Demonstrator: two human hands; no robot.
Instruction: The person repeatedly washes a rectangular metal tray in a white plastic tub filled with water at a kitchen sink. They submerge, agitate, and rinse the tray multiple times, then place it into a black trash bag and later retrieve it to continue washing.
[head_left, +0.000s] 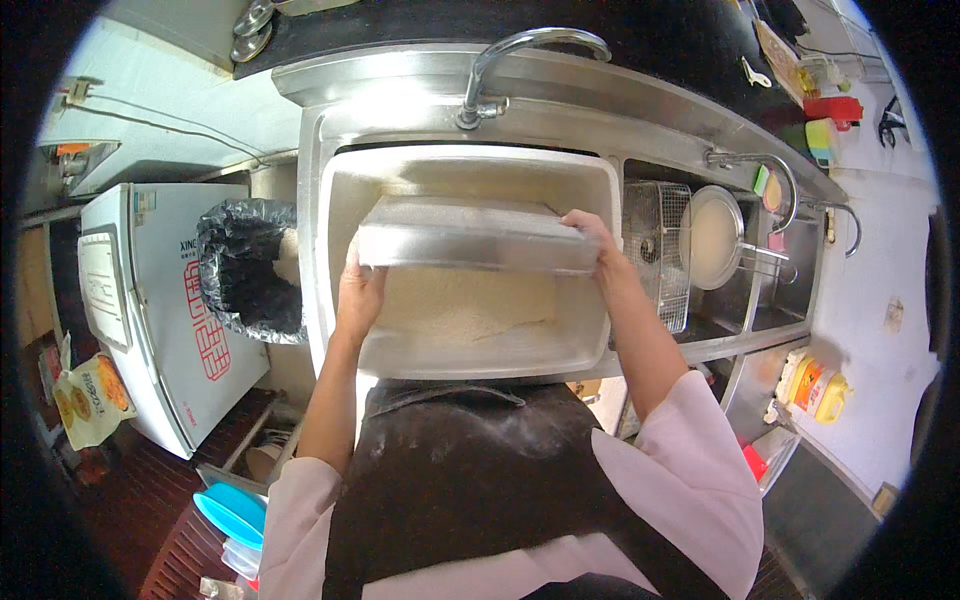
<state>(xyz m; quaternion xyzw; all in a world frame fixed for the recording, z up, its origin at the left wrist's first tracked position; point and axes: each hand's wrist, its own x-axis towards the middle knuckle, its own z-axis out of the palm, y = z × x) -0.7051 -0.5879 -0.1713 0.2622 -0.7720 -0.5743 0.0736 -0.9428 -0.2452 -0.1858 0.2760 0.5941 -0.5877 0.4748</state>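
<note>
Both my hands hold a rectangular, metal-framed sieve (480, 244) above a white plastic tub (480, 367). My left hand (362, 289) grips its left end, and my right hand (600, 238) grips its right end. The sieve is tilted and slightly blurred, with its metal side towards me; whether anything lies inside it cannot be told. Below it, a pale, flour-like powder (465, 307) covers the tub's bottom. White dust marks the dark apron (480, 465) in front of me.
The tub sits at a steel sink unit, under a curved tap (540, 37). To the right are a wire basket (675, 255) and a round strainer (712, 238) over another basin. A bin lined with a black bag (247, 270) and a white chest freezer (180, 315) stand at the left.
</note>
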